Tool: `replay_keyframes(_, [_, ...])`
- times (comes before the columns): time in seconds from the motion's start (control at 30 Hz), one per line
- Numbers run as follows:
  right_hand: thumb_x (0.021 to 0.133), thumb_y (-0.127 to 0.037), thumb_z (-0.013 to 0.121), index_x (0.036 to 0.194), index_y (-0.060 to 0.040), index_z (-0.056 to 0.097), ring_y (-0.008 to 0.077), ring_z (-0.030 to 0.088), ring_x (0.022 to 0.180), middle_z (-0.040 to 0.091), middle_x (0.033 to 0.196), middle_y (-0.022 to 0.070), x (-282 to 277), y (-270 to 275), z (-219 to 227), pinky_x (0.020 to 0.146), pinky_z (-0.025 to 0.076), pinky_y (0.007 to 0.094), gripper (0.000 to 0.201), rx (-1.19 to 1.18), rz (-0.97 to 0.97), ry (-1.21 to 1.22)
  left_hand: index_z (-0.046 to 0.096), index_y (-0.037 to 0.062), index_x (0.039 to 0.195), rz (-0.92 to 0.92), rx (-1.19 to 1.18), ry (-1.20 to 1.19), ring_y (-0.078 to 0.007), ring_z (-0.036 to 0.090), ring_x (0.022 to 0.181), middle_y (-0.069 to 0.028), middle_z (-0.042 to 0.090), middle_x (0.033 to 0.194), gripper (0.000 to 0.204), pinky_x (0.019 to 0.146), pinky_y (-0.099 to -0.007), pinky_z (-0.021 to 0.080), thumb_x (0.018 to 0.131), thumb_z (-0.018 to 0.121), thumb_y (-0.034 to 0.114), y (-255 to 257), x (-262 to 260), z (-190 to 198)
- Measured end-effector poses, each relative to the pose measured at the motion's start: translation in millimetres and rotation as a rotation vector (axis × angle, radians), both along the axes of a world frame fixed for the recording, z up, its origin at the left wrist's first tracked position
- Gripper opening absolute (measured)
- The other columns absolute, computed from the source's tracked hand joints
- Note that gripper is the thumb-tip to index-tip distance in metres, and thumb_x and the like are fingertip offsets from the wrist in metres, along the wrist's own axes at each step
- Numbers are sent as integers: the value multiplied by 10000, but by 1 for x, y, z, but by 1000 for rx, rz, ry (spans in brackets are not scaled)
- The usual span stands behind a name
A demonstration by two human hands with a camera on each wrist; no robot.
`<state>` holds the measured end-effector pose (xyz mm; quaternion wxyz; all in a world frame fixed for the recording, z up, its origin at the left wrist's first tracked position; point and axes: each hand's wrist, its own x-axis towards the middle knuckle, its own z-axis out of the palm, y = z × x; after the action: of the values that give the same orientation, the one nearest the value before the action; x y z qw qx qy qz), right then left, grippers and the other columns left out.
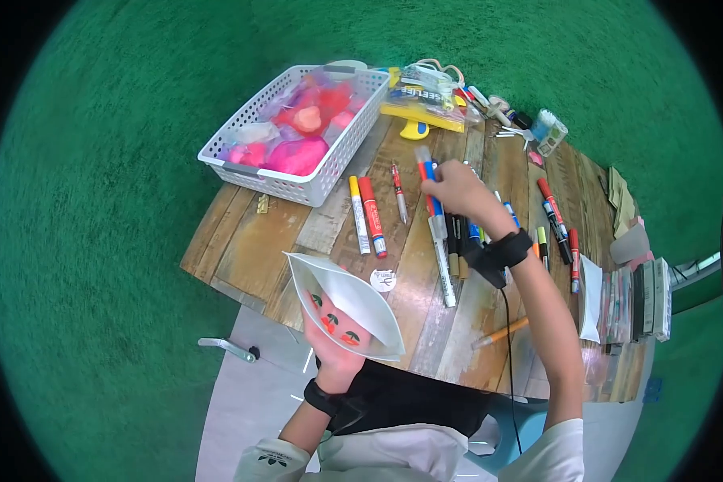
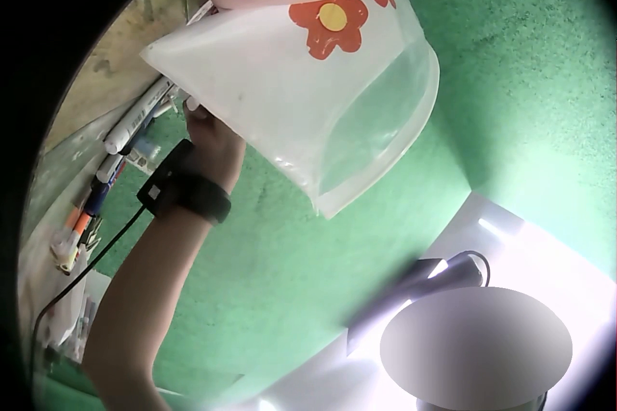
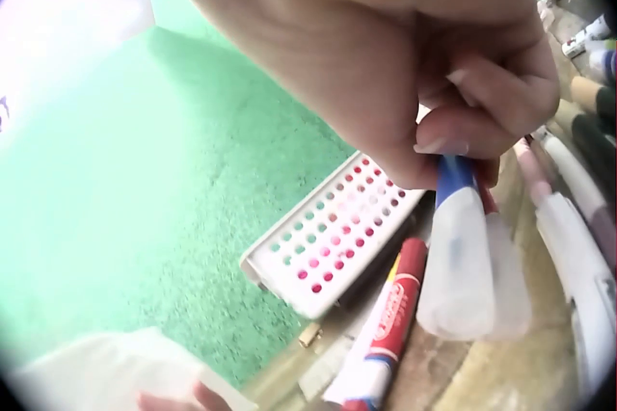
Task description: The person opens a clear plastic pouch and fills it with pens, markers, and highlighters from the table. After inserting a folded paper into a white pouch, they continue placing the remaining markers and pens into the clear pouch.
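Note:
A translucent white pouch (image 1: 365,301) with red printed flowers gapes at its mouth over the table's near edge. My left hand (image 1: 336,361) holds it from below, fingers partly hidden behind it. In the left wrist view the pouch (image 2: 280,93) hangs beneath the palm. Over the middle of the table, my right hand (image 1: 462,193) pinches a blue pen (image 3: 458,266) and a red pen (image 3: 509,286) together, their clear ends pointing away from the fingers. A white pen (image 1: 443,273) lies on the table near that hand, along with several markers.
A white perforated basket (image 1: 317,193) of pink and purple soft pieces stands at the far left. Nearby lie a red marker (image 1: 373,217), a yellow marker (image 1: 359,217) and a round sticker (image 1: 383,279). Stacked boxes (image 1: 651,301) line the right edge; a cable (image 1: 507,337) trails from my right wrist.

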<state>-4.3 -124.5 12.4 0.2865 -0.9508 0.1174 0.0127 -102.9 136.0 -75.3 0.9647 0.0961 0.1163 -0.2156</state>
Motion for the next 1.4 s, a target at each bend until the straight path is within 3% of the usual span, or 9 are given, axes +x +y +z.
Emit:
replay_keyframes(0.1, [823, -253, 595, 739, 62, 614, 235, 619, 529, 597, 586, 140, -1, -8, 17, 521, 483, 361, 327, 297, -23, 28, 462, 96, 1329, -4, -50, -17, -290, 519, 1060, -109, 568, 1129, 560, 973, -486, 367, 961, 395, 513, 2, 1, -8])
replay_keyframes(0.2, [850, -214, 557, 782, 17, 607, 100, 471, 429, 537, 563, 32, -2, -12, 32, 414, 376, 269, 246, 230, -60, -37, 466, 93, 1321, 16, -4, 32, -279, 514, 1018, -105, 559, 1114, 556, 946, -470, 369, 962, 387, 511, -2, 0, 2])
replay_keyframes(0.4, [858, -246, 575, 792, 56, 589, 141, 567, 456, 568, 592, 69, 17, -25, 16, 449, 476, 261, 309, 208, -119, -67, 475, 86, 1300, 16, 34, 14, -273, 506, 981, -98, 542, 1074, 547, 915, -457, 370, 965, 378, 508, -3, -1, 4])
replay_keyframes(0.63, [790, -187, 620, 740, 58, 660, 292, 682, 590, 657, 666, 213, 44, -9, -17, 617, 570, 383, 253, 15, -74, 58, 483, 87, 1281, 1, -3, -21, -267, 495, 944, -95, 535, 1061, 543, 876, -436, 367, 964, 375, 513, -1, 0, -2])
replay_keyframes(0.77, [800, -204, 672, 721, 68, 612, 249, 667, 512, 660, 628, 176, 50, -6, -37, 562, 558, 344, 289, -234, 0, -59, 490, 90, 1261, -4, 10, -2, -265, 488, 933, -92, 533, 1043, 538, 866, -424, 359, 962, 375, 521, -3, 1, 2])
replay_keyframes(0.83, [734, -196, 677, 772, 16, 678, 389, 672, 770, 671, 773, 236, 49, -4, -39, 745, 552, 424, 215, -269, -6, -36, 493, 90, 1254, 6, 16, 33, -263, 484, 923, -92, 531, 1030, 534, 855, -417, 357, 962, 372, 521, -3, 0, 2])
replay_keyframes(1.27, [721, -288, 728, 724, 17, 655, 325, 681, 694, 669, 702, 191, 61, 17, -22, 682, 543, 378, 313, -55, 72, 0, 482, 79, 1266, -5, 17, -13, -283, 494, 952, -104, 528, 1013, 549, 894, -448, 363, 966, 363, 523, -2, -2, 3])
replay_keyframes(1.33, [733, -245, 739, 766, 50, 608, 245, 657, 551, 654, 688, 177, 60, 26, -27, 528, 541, 339, 325, -36, 96, 45, 478, 78, 1274, -5, -1, -16, -289, 503, 980, -106, 537, 1031, 554, 911, -460, 367, 965, 368, 525, -2, -2, 2])
replay_keyframes(1.4, [722, -271, 761, 760, 42, 618, 262, 673, 582, 668, 730, 187, 57, 32, -24, 550, 552, 350, 345, -79, 79, 55, 468, 82, 1298, -2, -12, 35, -302, 514, 1047, -113, 553, 1085, 568, 955, -487, 369, 961, 379, 530, -1, -3, 2])
